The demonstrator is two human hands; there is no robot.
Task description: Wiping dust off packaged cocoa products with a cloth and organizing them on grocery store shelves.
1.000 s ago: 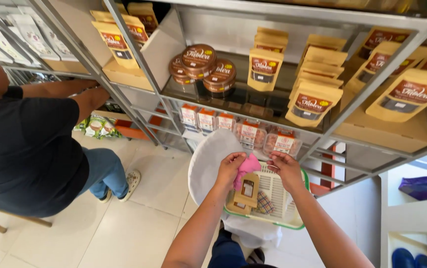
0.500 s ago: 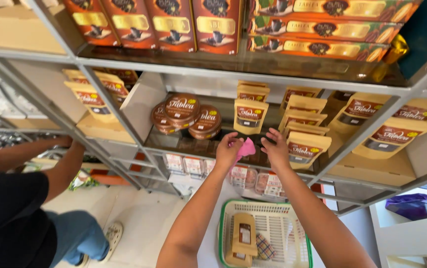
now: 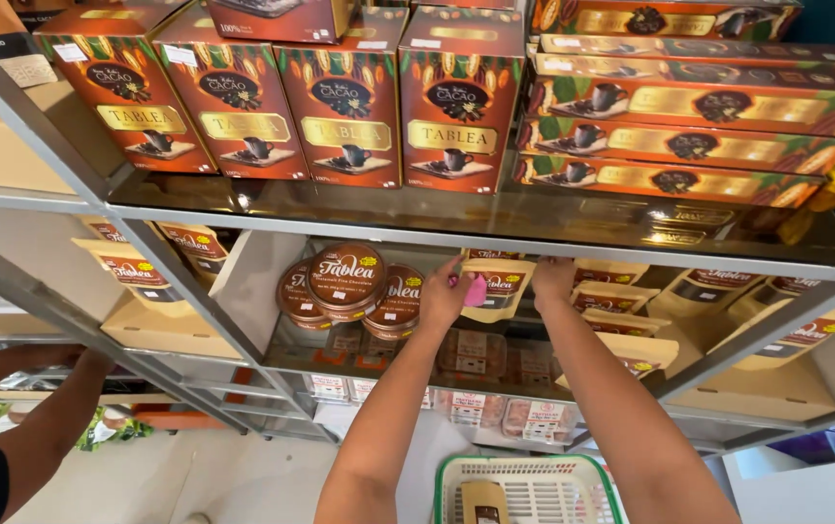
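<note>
My left hand (image 3: 444, 294) holds a small pink cloth or pad (image 3: 475, 289) up against a tan stand-up pouch (image 3: 500, 281) on the middle glass shelf. My right hand (image 3: 553, 277) grips the top edge of that same pouch from the right. Round brown tins (image 3: 344, 281) are stacked just left of my left hand. More tan pouches (image 3: 621, 301) stand to the right. Below my arms sits a green-rimmed white basket (image 3: 446, 480) with a tan packet (image 3: 483, 503) inside.
Red-brown boxes (image 3: 349, 92) line the top shelf, with flat boxes (image 3: 689, 107) stacked on the right. A metal shelf frame (image 3: 495, 238) runs across. Another person's arms (image 3: 39, 427) reach into shelves at the lower left. Small wrapped packs (image 3: 475, 408) fill a lower shelf.
My view has tilted upward, bringing the top shelf of boxes into sight. Both hands rose from the basket to the pouch on the middle shelf, the pink cloth still in my left hand.
</note>
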